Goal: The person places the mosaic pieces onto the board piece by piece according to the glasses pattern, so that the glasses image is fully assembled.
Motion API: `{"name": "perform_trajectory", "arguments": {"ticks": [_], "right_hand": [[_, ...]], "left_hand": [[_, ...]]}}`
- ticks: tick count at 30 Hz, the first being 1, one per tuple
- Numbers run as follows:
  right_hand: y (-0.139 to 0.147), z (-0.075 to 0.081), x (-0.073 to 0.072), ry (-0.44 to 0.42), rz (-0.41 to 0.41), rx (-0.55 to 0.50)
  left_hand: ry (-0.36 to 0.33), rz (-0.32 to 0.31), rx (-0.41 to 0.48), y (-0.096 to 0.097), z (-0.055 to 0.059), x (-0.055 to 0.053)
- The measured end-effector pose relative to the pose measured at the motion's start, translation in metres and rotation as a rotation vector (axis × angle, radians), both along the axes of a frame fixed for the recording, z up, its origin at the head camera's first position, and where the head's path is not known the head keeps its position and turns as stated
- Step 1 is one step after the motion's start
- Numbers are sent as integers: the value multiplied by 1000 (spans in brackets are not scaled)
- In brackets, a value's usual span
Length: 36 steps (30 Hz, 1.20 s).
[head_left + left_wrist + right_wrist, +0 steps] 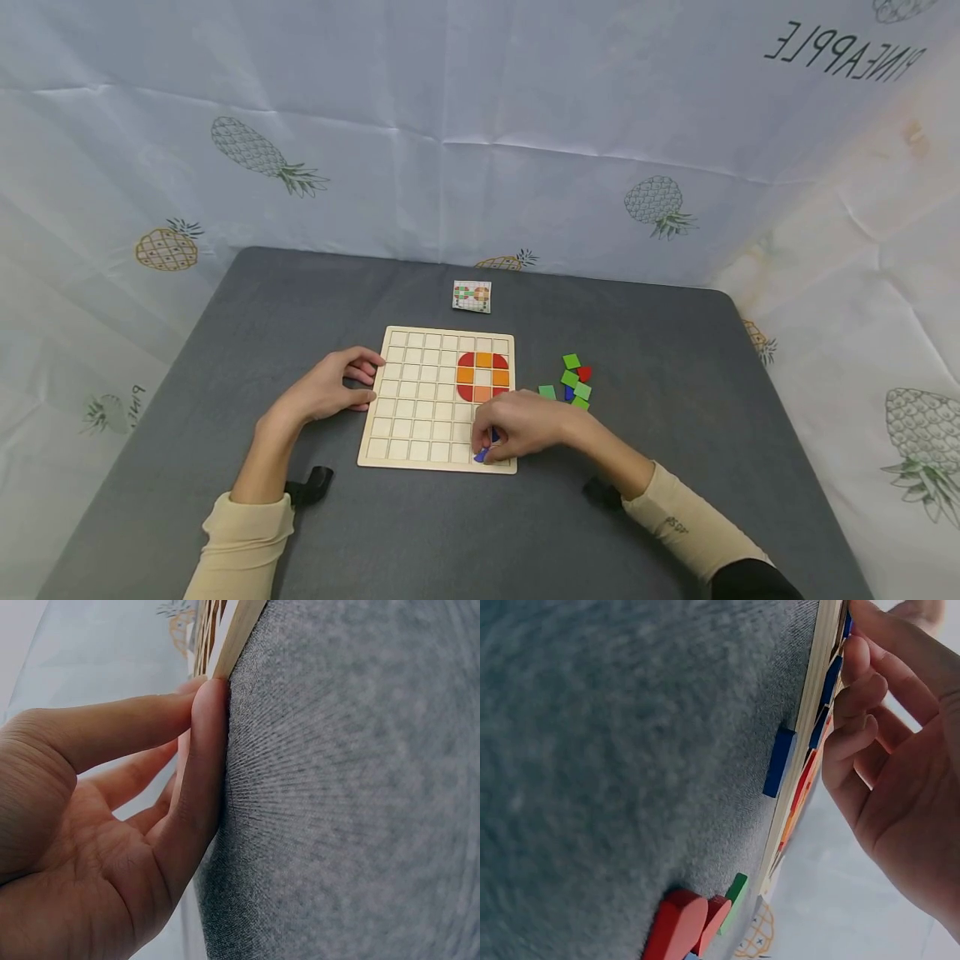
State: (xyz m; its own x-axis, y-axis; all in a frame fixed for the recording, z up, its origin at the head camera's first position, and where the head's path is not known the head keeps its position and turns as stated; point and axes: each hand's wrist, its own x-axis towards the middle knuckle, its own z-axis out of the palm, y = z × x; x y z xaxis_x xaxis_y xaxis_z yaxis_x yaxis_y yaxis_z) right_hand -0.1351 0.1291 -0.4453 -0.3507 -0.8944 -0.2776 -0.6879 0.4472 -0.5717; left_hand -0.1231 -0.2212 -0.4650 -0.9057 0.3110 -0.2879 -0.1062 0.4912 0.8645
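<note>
A wooden grid board (412, 408) lies flat on the table. On its right side, red and orange tiles (466, 375) form a ring around one bare cell. My right hand (521, 423) is over the near right corner, where thumb and fingers pinch a small blue tile (481, 455). Another blue tile (495, 435) shows under that hand, and more blue tiles (830, 681) lie along the board's edge in the right wrist view. My left hand (330, 385) touches the board's left edge with thumb and fingertips, the fingers gently bent; the left wrist view shows its fingertips against the wood.
Loose green tiles (571, 362), a red tile (584, 374) and a blue tile (568, 392) lie right of the board. Beyond the board sits a small printed pattern card (472, 297). A pineapple-print curtain (420, 192) hangs behind the grey table (300, 283).
</note>
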Motion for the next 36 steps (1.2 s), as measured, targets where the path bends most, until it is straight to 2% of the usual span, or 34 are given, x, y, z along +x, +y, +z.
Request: {"name": "perform_trajectory", "arguments": {"ticks": [12,17,29,36], "right_hand": [[3,0,1,74,-24,3],[9,3,-2,54,-57,-4],[52,14,-28,-25,-185,-146],[85,17,-45,-50,-316,-188]], "left_hand": [[4,-1,-3,1,0,-1],[6,-2,-3,1,0,-1],[-2,0,0,0,1,0],[3,-4,-4,0,1,0]]}}
